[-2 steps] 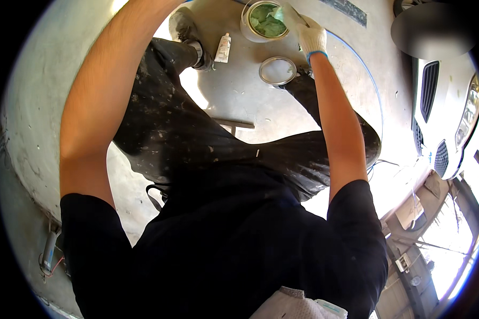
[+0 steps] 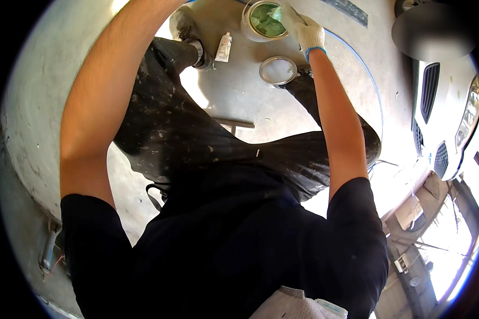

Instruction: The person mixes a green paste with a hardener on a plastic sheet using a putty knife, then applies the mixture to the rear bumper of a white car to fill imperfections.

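My right hand (image 2: 310,35), in a white knit glove with a blue cuff, is closed around a putty knife (image 2: 289,17). Its pale, broad blade tilts beside the right rim of an open can (image 2: 246,24). Lumpy green putty (image 2: 266,20) lies inside that can. On the floor nearer to me rests a round lid (image 2: 278,70), with its shallow inside facing up. A white tube (image 2: 223,48) lies left of the can, by my shoe. My left forearm (image 2: 109,80) reaches past the top edge, so that hand is out of the picture.
My spread legs in stained dark trousers (image 2: 170,111) frame the floor. A small bar-like stand (image 2: 234,124) shows between them. A blue hose (image 2: 364,61) curves along the right. A white car front (image 2: 447,101) stands at far right, and a pale panel (image 2: 42,106) rises at left.
My right hand has shifted slightly, and the putty knife's blade has turned so more of its pale face shows beside the can. Everything else stays put.
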Tool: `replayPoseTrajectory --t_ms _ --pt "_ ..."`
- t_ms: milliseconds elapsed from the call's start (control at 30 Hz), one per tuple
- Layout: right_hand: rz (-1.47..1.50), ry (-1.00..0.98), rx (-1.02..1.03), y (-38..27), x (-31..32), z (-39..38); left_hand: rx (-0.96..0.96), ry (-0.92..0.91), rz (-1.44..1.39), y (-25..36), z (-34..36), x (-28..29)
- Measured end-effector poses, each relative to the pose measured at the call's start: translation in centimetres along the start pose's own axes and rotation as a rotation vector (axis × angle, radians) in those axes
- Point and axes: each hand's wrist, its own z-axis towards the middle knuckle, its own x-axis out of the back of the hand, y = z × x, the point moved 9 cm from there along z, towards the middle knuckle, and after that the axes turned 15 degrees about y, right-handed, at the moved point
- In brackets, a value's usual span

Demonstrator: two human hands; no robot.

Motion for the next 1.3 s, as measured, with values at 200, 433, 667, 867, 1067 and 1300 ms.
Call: replayPoseTrajectory --t_ms 200,433,667,867,1067,1300 --pt "-0.241 -0.085 -0.006 3.5 -8.6 2.3 -0.004 0.004 -0.002 -0.1 0.6 0.4" --pt "-0.465 -0.074 0.21 3.3 -12.8 2.4 -0.004 0.003 -0.021 -1.1 1.0 0.4" --pt "-0.572 -0.046 0.431 0.2 -11.3 -0.5 0.014 0.013 -0.031 -2.0 0.7 0.9" --pt "-0.684 -0.013 0.635 -1.2 -9.9 -1.7 -0.021 0.009 -0.043 -1.0 1.1 0.4" --pt "-0.568 0.021 0.718 -0.7 -7.5 -1.4 -0.03 0.015 -0.053 -0.1 1.1 -0.1" --pt "-0.839 -0.285 1.039 -3.3 -8.9 -1.5 -0.021 0.022 -0.05 0.3 1.0 0.0"
